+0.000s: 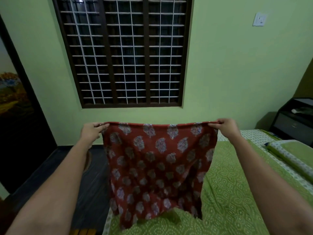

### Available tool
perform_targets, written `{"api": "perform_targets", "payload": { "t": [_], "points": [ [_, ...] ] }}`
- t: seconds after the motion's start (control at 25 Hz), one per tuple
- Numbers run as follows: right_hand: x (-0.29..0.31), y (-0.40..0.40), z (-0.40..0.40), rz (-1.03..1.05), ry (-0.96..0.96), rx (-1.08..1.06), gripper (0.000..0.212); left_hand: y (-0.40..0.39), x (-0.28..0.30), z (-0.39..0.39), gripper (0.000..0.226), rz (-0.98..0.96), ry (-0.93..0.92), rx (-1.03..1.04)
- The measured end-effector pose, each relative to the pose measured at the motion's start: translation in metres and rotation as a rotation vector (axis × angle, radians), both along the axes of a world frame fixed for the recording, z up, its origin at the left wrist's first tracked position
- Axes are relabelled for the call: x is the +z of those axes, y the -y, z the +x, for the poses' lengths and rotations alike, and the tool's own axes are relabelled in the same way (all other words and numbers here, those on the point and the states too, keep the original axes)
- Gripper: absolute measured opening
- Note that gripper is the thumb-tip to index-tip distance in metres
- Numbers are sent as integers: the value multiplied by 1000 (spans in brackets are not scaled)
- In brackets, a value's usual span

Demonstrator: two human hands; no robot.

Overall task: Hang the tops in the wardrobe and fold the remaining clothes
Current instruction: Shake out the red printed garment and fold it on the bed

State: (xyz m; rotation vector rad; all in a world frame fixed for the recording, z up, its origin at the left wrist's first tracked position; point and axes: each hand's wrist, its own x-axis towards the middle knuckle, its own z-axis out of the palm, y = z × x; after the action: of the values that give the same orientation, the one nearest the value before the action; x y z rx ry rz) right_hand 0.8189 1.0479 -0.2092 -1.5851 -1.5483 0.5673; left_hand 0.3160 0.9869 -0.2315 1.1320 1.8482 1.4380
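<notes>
A red garment (157, 167) printed with pale floral motifs hangs spread out in front of me. My left hand (92, 129) pinches its top left corner and my right hand (226, 127) pinches its top right corner, so the top edge is stretched flat between them. The cloth's lower end trails down onto the green patterned bed (228, 192), near the bed's left edge. Which kind of garment it is cannot be told from this view. No wardrobe or hanger is in sight.
A barred window (125, 51) fills the green wall ahead. A dark door (20, 126) stands at the left, with dark floor (91, 192) beside the bed. A green pillow (294, 155) lies at the right, below a dark bedside cabinet (294, 121).
</notes>
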Motion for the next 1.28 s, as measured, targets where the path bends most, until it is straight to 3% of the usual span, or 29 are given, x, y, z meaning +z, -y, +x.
{"api": "perform_targets", "payload": {
  "t": [0.12, 0.24, 0.36, 0.44, 0.48, 0.52, 0.6, 0.72, 0.88, 1.08, 1.2, 1.28],
  "points": [
    [11, -6, -8, 50, -388, -42, 24, -7, 13, 13, 38, 106, 236, 75],
    [42, 19, -3, 173, -744, 100, 52, 17, 56, 24, 22, 354, 453, 88],
    [82, 57, 11, 453, -1074, 449, 29, 62, 101, 28, 11, 805, 724, -142],
    [107, 64, -8, 504, -1186, 677, 28, 70, 135, 58, 11, 840, 701, -374],
    [117, 60, -31, 470, -1186, 728, 35, 64, 151, 87, 7, 761, 576, -438],
    [124, 56, -59, 435, -1154, 716, 41, 56, 163, 121, 17, 693, 431, -472],
    [134, 54, -114, 347, -1030, 734, 46, 45, 172, 185, 26, 616, 318, -576],
    [134, 60, -149, 267, -977, 885, 37, 43, 167, 228, 9, 609, 480, -773],
    [123, 54, -139, 195, -989, 986, 32, 42, 153, 229, 9, 623, 538, -840],
    [116, 56, -132, 137, -901, 962, 36, 37, 152, 223, 19, 468, 362, -894],
    [108, 64, -131, 394, -582, 643, 24, 32, 149, 216, 8, 496, 283, -704],
    [98, 70, -132, 695, -212, 512, 31, 28, 142, 212, 8, 526, 258, -585]
  ]
}}
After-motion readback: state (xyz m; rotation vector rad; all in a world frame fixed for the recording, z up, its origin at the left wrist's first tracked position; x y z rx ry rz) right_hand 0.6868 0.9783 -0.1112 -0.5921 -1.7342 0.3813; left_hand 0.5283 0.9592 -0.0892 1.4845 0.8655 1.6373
